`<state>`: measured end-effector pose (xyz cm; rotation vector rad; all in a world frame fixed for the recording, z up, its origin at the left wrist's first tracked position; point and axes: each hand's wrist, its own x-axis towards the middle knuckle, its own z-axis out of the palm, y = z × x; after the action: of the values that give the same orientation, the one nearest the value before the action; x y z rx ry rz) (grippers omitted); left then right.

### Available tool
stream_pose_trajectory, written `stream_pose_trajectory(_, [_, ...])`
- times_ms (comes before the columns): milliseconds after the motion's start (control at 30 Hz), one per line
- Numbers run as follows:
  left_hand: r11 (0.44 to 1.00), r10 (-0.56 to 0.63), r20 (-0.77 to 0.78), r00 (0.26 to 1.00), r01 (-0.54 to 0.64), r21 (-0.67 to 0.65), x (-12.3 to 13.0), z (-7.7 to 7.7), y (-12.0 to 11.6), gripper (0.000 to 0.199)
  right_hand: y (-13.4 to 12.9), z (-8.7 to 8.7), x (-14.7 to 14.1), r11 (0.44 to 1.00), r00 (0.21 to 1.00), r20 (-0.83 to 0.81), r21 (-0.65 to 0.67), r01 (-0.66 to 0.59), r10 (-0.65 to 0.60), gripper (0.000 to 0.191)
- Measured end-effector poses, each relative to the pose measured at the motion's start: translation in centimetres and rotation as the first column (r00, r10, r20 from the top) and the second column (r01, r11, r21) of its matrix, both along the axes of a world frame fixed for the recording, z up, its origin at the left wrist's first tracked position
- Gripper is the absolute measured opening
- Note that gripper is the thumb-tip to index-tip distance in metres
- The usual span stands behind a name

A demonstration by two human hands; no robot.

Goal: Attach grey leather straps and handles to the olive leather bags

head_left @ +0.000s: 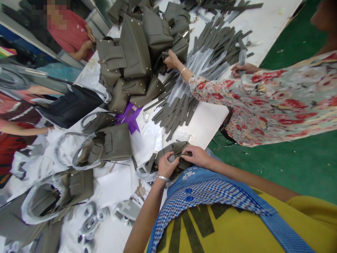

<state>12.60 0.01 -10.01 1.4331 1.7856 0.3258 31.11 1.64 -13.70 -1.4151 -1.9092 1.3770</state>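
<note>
Close against my apron lies an olive-grey handbag [181,144], partly hidden under my hands. My left hand [167,164], with a silver bracelet at the wrist, is closed at the bag's top, and a bit of clear plastic shows by its fingers. Right beside it, my right hand [196,155] pinches a thin dark piece that looks like a strap or cord of the bag. The two hands nearly meet. A plastic-wrapped strap [146,175] lies just left of the bag.
Finished-looking olive handbags [135,49] are heaped at the back of the white table. Many dark strips [179,114] lie in front of a co-worker in a flowered sleeve [210,91]. Bags with wrapped handles [116,142] and plastic-wrapped rolls [89,225] stand to the left. Other people work across the table.
</note>
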Motion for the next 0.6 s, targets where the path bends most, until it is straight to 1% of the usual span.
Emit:
stream_pose_trajectory(267, [1.0,-0.031,0.055,0.998,0.031,-0.002,-0.1,0.2,0.0,0.034,-0.5,-0.8,-0.1,0.999,1.0,-0.013,-0.043,0.021,-0.022,0.016])
stream_pose_trajectory(367, [0.999,-0.049,0.038,0.998,0.049,0.015,0.0,0.3,0.1,0.035,-0.7,-1.3,-0.3,0.995,0.997,-0.041,-0.079,0.06,-0.064,0.017])
stream_pose_trajectory(500, [0.998,-0.051,-0.016,0.999,0.052,0.043,0.1,0.4,0.2,0.034,-0.6,-1.7,-0.4,0.971,0.979,-0.162,-0.225,0.083,-0.121,0.024])
stream_pose_trajectory(533, [0.998,-0.047,-0.025,0.999,0.048,0.046,0.1,0.4,0.2,0.034,-0.6,-1.8,-0.4,0.968,0.975,-0.174,-0.233,0.096,-0.139,0.025])
stream_pose_trajectory(600, [0.998,-0.035,-0.03,0.999,0.036,0.042,0.0,0.3,0.3,0.034,-0.5,-1.7,-0.4,0.969,0.969,-0.174,-0.203,0.139,-0.175,0.024])
